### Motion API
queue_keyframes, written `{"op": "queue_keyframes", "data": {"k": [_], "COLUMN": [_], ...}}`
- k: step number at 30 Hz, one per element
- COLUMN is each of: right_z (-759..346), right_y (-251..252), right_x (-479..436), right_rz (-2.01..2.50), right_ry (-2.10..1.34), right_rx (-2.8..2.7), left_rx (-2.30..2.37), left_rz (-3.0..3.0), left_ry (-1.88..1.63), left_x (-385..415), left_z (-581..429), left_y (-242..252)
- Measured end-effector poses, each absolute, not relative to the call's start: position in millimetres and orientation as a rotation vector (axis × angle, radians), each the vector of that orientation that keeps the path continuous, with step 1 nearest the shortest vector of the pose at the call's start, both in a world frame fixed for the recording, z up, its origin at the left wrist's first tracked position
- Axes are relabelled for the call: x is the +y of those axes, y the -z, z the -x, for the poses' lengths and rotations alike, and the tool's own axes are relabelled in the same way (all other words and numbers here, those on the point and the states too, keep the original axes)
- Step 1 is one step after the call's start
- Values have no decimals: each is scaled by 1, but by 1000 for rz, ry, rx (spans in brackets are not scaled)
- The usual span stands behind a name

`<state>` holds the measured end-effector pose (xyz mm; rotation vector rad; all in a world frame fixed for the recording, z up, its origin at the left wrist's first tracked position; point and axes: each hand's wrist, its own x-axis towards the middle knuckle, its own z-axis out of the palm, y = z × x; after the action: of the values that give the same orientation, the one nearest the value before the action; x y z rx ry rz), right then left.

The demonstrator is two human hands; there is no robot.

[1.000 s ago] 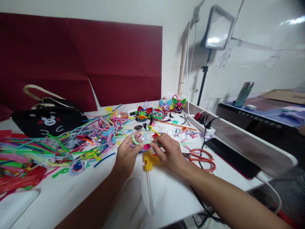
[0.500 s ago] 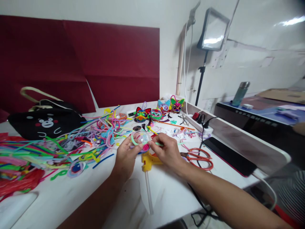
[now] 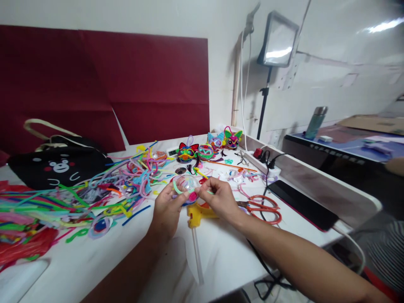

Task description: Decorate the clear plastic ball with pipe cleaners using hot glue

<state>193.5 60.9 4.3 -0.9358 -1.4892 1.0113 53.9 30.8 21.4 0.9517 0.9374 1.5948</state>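
Between my two hands is a clear plastic ball (image 3: 188,182) with coloured pipe cleaner pieces on it, a pink coil among them. My left hand (image 3: 167,207) grips the ball from the left, thumb on its near side. My right hand (image 3: 220,198) pinches a light green pipe cleaner (image 3: 178,188) against the ball's right side; part of the strip is hidden behind my fingers. Just below the hands lies a yellow glue gun (image 3: 196,214) with a clear glue stick (image 3: 198,256) sticking out towards me. Orange-handled scissors (image 3: 263,206) rest right of my right hand.
Loose pipe cleaners (image 3: 104,198) are heaped across the left, before a black bag (image 3: 59,166). Several finished animal-faced balls (image 3: 187,153) stand at the back. On the right are a phone (image 3: 303,205), a power strip (image 3: 263,163) and trailing cables.
The view has shifted slightly. Both hands stay at the ball, and my right fingers have moved a little along the light green pipe cleaner.
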Motion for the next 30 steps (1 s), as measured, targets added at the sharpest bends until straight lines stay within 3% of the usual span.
{"op": "queue_keyframes", "data": {"k": [10, 30], "right_z": [-191, -193], "right_y": [-6, -22], "right_x": [63, 58], "right_rz": [880, 931], "right_ry": [-1264, -1386], "right_rx": [-1317, -1221], "left_rx": [936, 841], "left_rz": [-946, -973], "left_ry": [-1561, -1531], "left_x": [31, 35], "left_z": [-54, -51], "left_y": [-18, -11]}}
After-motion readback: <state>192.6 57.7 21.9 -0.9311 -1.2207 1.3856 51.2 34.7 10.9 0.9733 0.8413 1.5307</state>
